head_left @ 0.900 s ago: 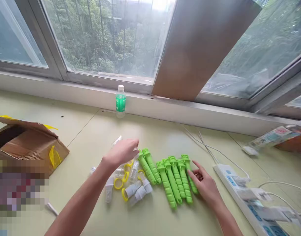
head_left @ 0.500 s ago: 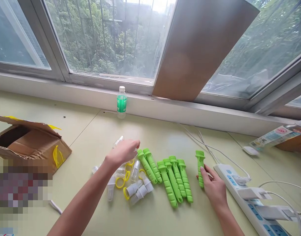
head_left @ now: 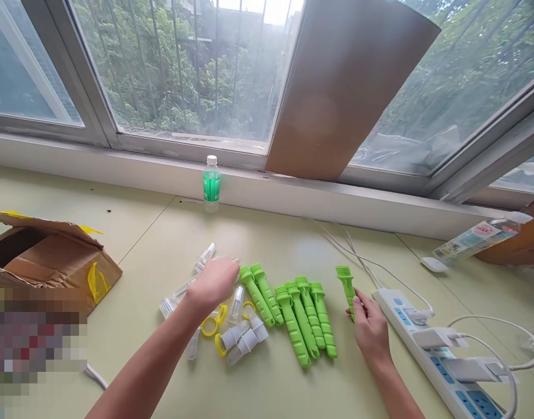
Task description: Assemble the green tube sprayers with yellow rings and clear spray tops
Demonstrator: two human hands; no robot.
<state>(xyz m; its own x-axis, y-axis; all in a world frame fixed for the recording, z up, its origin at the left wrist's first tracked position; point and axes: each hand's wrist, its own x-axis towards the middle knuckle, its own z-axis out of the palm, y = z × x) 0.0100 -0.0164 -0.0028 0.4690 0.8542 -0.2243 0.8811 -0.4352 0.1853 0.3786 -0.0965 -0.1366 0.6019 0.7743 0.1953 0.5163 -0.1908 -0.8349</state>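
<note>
A row of green ribbed plastic handles (head_left: pixel 299 317) lies on the pale table (head_left: pixel 267 384). One more green handle (head_left: pixel 346 286) is held apart from the row, my right hand (head_left: pixel 368 329) closed around its lower end. To the left lies a heap of clear tubes (head_left: pixel 237 301), yellow rings (head_left: pixel 210 326) and white caps (head_left: pixel 243 340). My left hand (head_left: pixel 215 280) reaches palm down over this heap with its fingers curled; what lies under them is hidden.
A white power strip (head_left: pixel 441 352) with plugs and cables lies at the right. An open cardboard box (head_left: pixel 49 256) stands at the left. A green-labelled water bottle (head_left: pixel 212 183) stands by the window ledge. A brown board (head_left: pixel 345 87) leans against the window.
My right hand picked one green handle out of the row and drew it to the right. My left hand lowered slightly over the clear tubes.
</note>
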